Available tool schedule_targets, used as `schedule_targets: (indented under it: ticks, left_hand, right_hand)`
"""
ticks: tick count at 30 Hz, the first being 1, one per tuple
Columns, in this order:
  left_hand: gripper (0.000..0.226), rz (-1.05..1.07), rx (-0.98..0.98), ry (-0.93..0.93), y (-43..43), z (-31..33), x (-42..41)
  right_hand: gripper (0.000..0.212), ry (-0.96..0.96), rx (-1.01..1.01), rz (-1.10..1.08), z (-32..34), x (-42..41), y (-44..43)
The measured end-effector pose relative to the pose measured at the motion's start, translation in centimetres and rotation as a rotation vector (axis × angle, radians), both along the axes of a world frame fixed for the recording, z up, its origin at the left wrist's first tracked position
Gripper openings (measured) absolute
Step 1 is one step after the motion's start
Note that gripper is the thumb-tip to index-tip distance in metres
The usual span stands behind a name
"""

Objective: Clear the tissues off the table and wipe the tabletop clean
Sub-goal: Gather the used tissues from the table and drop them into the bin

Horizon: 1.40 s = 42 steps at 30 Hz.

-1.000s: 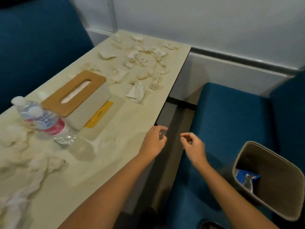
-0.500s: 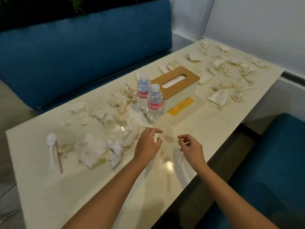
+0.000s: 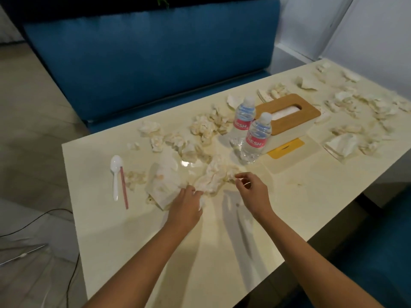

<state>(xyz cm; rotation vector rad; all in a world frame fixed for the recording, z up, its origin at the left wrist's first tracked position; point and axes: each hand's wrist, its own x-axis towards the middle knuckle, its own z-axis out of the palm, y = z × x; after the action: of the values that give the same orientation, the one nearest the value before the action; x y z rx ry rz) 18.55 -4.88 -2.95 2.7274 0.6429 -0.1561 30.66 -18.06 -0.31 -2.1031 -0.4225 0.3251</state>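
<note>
**Left hand [image 3: 186, 205] gripping tissue, right hand [image 3: 251, 192] alongside**

Left hand: fingers curled over the near end of a big crumpled tissue [image 3: 214, 176], holding it against the tabletop [image 3: 155, 252].
Right hand: fingers curled, tips at that tissue's right edge; whether they pinch it, I cannot tell.
Flat stained tissue [image 3: 163, 181]: just left of the left hand, touching the crumpled one.
Loose tissues [image 3: 204, 127]: strewn toward the far edge, thick at the right end.
Water bottles [image 3: 255, 138], two: upright, mid-tabletop, just beside a wood-lidded tissue box [image 3: 287, 114].
White spoon [image 3: 116, 174] and striped straw [image 3: 124, 187]: side by side near the left edge.
</note>
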Motion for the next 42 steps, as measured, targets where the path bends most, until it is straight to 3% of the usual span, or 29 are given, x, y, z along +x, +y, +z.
schedule_targets:
  ticks: [3, 7, 10, 15, 17, 20, 22, 25, 36, 42]
  left_hand:
    - [0.040, 0.031, -0.080, -0.067, 0.0, 0.0, -0.2]
    - [0.040, 0.052, -0.191, -0.168, 0.7, 0.4, -0.9]
    - [0.040, 0.060, -0.220, -0.225, 1.3, 1.1, -1.6]
    - [0.039, 0.133, -0.309, -0.284, 2.3, 1.7, -2.6]
    - [0.038, 0.157, -0.343, -0.302, 2.6, 1.8, -3.0]
    - [0.036, 0.182, -0.379, -0.318, 2.9, 1.8, -3.6]
    - [0.035, 0.200, -0.397, -0.324, 3.0, 1.8, -3.8]
    - [0.034, 0.207, -0.420, -0.351, 2.9, 1.9, -3.6]
    - [0.034, 0.134, -0.485, -0.422, -0.2, 4.1, 1.3]
    - [0.034, -0.009, -0.520, -0.414, -4.7, 5.0, 5.2]
  right_hand:
    - [0.018, -0.119, -0.082, 0.034, 0.0, 0.7, 1.5]
    - [0.045, -0.291, -0.318, 0.115, 0.2, 1.6, 4.0]
    - [0.066, -0.285, -0.501, 0.189, -0.1, 2.3, 5.8]
    - [0.076, -0.236, -0.691, 0.407, -0.9, 1.8, 8.0]
    - [0.068, -0.183, -0.682, 0.492, -1.3, 0.9, 8.2]
    - [0.042, -0.306, -0.641, 0.529, -2.5, -0.6, 7.6]
    - [0.031, -0.362, -0.560, 0.539, -3.2, -1.2, 7.1]
    - [0.020, -0.297, -0.397, 0.495, -3.4, -1.2, 6.5]
    - [0.017, -0.326, -0.055, 0.085, 2.1, 1.7, 0.5]
    - [0.011, -0.265, -0.012, -0.135, 2.0, 2.8, -7.8]
